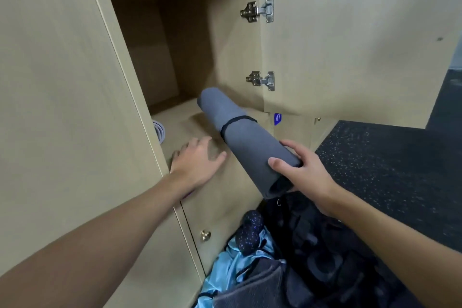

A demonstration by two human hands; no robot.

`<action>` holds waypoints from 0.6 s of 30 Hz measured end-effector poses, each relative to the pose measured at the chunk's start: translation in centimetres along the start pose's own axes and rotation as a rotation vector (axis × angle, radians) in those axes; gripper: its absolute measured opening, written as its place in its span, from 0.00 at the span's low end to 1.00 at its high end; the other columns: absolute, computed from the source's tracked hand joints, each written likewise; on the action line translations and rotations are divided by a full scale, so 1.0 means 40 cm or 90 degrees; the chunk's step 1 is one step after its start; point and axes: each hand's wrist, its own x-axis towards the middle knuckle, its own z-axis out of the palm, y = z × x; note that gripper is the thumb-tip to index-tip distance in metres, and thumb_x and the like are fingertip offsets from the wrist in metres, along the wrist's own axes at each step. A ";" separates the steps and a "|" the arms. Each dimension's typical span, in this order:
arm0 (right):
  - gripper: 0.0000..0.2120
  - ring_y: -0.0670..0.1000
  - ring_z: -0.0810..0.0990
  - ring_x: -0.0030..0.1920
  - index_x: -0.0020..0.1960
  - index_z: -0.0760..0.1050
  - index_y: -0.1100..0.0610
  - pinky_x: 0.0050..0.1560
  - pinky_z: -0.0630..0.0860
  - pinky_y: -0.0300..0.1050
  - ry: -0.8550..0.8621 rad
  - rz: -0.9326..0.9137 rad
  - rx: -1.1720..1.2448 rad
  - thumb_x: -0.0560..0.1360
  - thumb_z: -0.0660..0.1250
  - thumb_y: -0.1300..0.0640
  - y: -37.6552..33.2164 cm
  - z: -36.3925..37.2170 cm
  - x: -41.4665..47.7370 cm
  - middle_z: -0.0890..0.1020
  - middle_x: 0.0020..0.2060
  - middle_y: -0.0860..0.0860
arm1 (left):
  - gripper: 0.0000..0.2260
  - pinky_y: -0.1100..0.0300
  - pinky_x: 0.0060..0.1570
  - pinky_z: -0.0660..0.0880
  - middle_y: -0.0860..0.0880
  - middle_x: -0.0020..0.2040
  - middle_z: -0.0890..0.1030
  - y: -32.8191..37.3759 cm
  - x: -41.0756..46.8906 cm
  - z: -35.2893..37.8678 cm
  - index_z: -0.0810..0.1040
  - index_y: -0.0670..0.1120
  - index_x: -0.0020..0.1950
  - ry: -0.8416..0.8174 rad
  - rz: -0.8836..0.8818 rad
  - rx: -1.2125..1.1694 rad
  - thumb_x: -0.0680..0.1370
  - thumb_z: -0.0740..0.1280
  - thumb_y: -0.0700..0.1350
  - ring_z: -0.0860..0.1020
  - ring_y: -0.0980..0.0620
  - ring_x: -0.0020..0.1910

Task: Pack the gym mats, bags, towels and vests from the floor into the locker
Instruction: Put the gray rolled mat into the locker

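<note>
Pale wood panels fill most of the view: a tall locker (155, 57) stands with its compartment open, the door (350, 32) swung out to the right on two metal hinges (260, 9), and below it a closed door with a small brass knob (205, 235). Dark speckled rubber floor (375, 157) runs off to the right. Next in size is the heap on the floor at the person's feet: a dark patterned bag (312, 245), shiny light-blue fabric (225, 265) that may be a vest, a grey towel-like cloth (252, 287) and a black blue-flecked roll (250, 232), all awaiting packing. The rolled grey mat (240, 137), cinched by a thin dark band (237, 122), points nose-first into the compartment, its far end over the locker shelf and its near end gripped by the right hand (302, 172), fingers curled around the roll and thumb on top. The left hand (197, 160) lies open and flat, fingers spread, on the shelf's front edge, holding nothing. The step looks like sliding the mat in; it would go best pushed straight back along the right wall, kept low and aimed deep so bulkier bags fit in front. Little blocks the way, though a pale coiled item (160, 132) sits at the shelf's left edge, half hidden by the side panel, and the left hand should clear the lip first.
</note>
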 end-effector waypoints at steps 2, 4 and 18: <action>0.13 0.44 0.83 0.47 0.56 0.75 0.41 0.46 0.84 0.51 -0.011 0.004 0.028 0.75 0.73 0.53 0.002 0.007 0.048 0.81 0.48 0.41 | 0.27 0.44 0.66 0.63 0.46 0.71 0.70 -0.022 0.018 0.022 0.66 0.55 0.74 -0.035 -0.020 0.086 0.79 0.55 0.66 0.68 0.42 0.70; 0.09 0.44 0.82 0.47 0.52 0.74 0.39 0.40 0.84 0.49 -0.022 0.006 0.053 0.77 0.70 0.52 -0.003 0.016 0.094 0.81 0.49 0.41 | 0.25 0.43 0.64 0.62 0.46 0.71 0.68 -0.035 0.030 0.048 0.62 0.59 0.75 -0.045 -0.022 0.163 0.80 0.53 0.65 0.66 0.41 0.70; 0.18 0.42 0.76 0.57 0.67 0.75 0.50 0.48 0.70 0.28 -0.122 -0.102 -0.072 0.79 0.67 0.47 0.004 0.126 0.423 0.77 0.58 0.44 | 0.25 0.48 0.60 0.66 0.51 0.65 0.74 -0.049 0.073 0.097 0.72 0.52 0.69 0.075 -0.063 0.280 0.81 0.50 0.65 0.70 0.43 0.62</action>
